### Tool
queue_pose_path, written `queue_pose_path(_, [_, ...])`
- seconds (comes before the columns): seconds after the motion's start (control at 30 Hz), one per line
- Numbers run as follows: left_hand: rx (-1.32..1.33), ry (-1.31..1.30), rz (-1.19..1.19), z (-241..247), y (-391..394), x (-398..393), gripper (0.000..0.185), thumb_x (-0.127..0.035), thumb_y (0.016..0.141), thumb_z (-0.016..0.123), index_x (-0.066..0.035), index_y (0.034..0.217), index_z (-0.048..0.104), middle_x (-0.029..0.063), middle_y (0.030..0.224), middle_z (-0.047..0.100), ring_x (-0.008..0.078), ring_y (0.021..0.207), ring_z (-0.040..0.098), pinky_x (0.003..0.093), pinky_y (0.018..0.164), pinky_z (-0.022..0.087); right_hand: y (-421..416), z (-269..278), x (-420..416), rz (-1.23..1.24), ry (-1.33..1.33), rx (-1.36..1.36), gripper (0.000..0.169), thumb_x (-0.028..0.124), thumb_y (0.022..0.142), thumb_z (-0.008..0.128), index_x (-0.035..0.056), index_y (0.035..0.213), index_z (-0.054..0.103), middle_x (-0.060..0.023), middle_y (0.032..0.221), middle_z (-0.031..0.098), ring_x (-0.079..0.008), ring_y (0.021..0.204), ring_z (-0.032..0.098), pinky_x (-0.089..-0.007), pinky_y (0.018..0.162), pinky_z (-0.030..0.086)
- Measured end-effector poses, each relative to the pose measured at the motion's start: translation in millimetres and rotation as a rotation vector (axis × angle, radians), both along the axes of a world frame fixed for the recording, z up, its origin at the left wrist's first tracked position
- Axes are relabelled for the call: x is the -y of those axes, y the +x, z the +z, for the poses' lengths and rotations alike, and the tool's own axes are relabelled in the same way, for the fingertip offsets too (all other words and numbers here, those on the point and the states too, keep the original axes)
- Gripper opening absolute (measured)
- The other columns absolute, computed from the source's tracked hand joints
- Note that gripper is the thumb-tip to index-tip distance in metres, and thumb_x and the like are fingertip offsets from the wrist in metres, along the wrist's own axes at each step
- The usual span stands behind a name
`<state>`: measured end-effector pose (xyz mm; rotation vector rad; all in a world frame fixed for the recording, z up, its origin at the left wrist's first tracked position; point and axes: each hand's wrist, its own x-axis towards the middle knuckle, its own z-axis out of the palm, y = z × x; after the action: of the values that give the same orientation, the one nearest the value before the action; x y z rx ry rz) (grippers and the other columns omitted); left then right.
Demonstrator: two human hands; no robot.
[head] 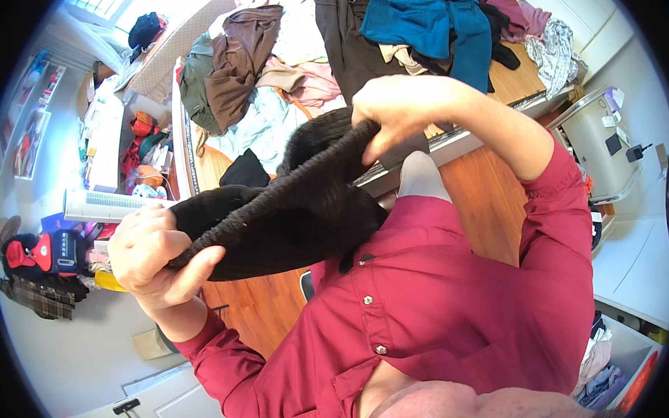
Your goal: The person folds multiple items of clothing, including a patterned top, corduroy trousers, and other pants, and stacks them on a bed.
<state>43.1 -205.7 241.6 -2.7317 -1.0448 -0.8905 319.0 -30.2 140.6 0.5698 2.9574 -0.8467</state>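
A black knit garment (296, 232) with a thick ribbed edge is stretched between my two hands in front of my body. My left hand (153, 254) grips one end of that edge, thumb on the near side. The other end is gripped by my right hand (400, 107), higher up and farther from me. Part of the garment bunches up behind the edge, and its lower part hangs close to my shirt. Behind it, a small black cloth piece (246, 169) rests at the edge of a clothes-covered wooden surface (509, 81).
Brown trousers (241, 57), a light blue garment (260, 126), dark trousers (342, 48) and a blue garment (416, 23) lie ahead. A metal-framed chair (597, 139) stands right. Shelves with bags (144, 149) are left. An open drawer (616, 359) holds clothes at lower right.
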Motion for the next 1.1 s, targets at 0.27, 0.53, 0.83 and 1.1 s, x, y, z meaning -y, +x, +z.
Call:
queue_pose_path(0.27, [-0.136,-0.681,0.106,-53.5,-12.0,1.2,0.029,-0.022,0.073,0.078,-0.002,0.088,0.064,0.0126,0.072,0.061,0.0292,0.06,0.06,0.0356,0.056,0.047,38.7,28.0,-33.7,-0.076,-0.148,-0.661,0.015,0.003,0.068,0.071,-0.0025,0.074,0.058,-0.0038,0.072,0.056,-0.012,0.068,0.052,-0.0269,0.061,0.041])
queue_pose_path(0.53, [-0.683,-0.16,0.503,-116.8,-5.7,-17.6,0.045,-0.033,0.068,0.079,-0.008,0.103,0.066,0.0052,0.101,0.065,0.0231,0.116,0.051,0.0531,0.114,0.021,62.2,63.7,-29.0,0.098,0.15,-0.326,0.02,0.006,0.067,0.069,-0.0004,0.084,0.06,-0.0132,0.082,0.057,-0.0267,0.074,0.057,-0.0345,0.067,0.044])
queue_pose_path(0.83, [-0.465,0.402,0.622,-43.4,-29.1,-34.7,0.038,-0.029,0.065,0.085,-0.011,0.092,0.064,0.0008,0.066,0.06,0.0192,0.059,0.057,0.0308,0.066,0.043,41.7,54.9,-23.2,-0.271,0.119,-0.492,0.019,0.012,0.073,0.07,-0.0055,0.079,0.064,-0.0088,0.066,0.061,-0.0107,0.062,0.054,-0.0278,0.057,0.045])
queue_pose_path(1.1, [-0.545,0.349,0.717,-30.4,-9.2,-17.8,0.047,-0.028,0.07,0.082,-0.011,0.111,0.067,0.0041,0.061,0.061,0.0191,0.055,0.057,0.0301,0.065,0.041,19.8,31.9,-41.3,-0.109,0.227,-0.68,0.021,0.006,0.071,0.06,-0.0032,0.089,0.055,-0.0125,0.068,0.055,-0.0186,0.064,0.055,-0.0315,0.062,0.046])
